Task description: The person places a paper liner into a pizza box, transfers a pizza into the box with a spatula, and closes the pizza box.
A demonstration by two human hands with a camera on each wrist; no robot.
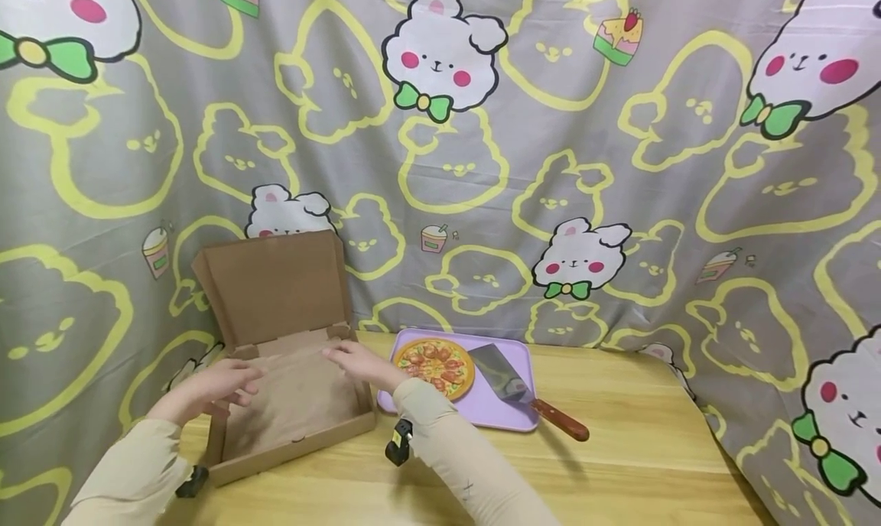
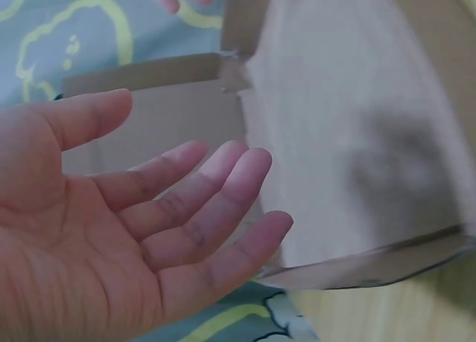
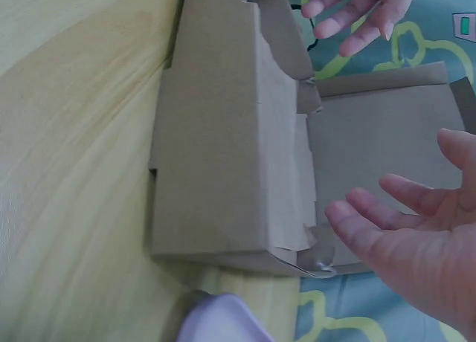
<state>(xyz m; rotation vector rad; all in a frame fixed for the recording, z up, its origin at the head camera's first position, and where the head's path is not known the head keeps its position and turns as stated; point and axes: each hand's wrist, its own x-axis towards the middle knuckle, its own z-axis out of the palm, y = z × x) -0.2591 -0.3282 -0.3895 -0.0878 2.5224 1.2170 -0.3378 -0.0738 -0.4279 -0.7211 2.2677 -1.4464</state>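
Observation:
A brown cardboard pizza box [image 1: 282, 404] stands on the table with its lid [image 1: 278, 289] raised at the back and its tray bare inside. Over the box's left wall is my left hand [image 1: 216, 388], fingers spread loosely, holding nothing; its palm shows in the left wrist view [image 2: 149, 215]. My right hand [image 1: 365, 362] hovers above the box's right side, fingers relaxed and nothing in them, as the right wrist view also shows. Just right of the box, a toy-like round pizza [image 1: 435, 367] lies on a purple tray [image 1: 492, 415].
A spatula [image 1: 499, 371] with a broad metal blade rests on the tray's right part, its wooden handle [image 1: 560, 419] jutting past the tray edge. A grey patterned curtain [image 1: 454, 167] hangs behind the wooden table [image 1: 619, 449]. Dark wrist cameras sit on both sleeves.

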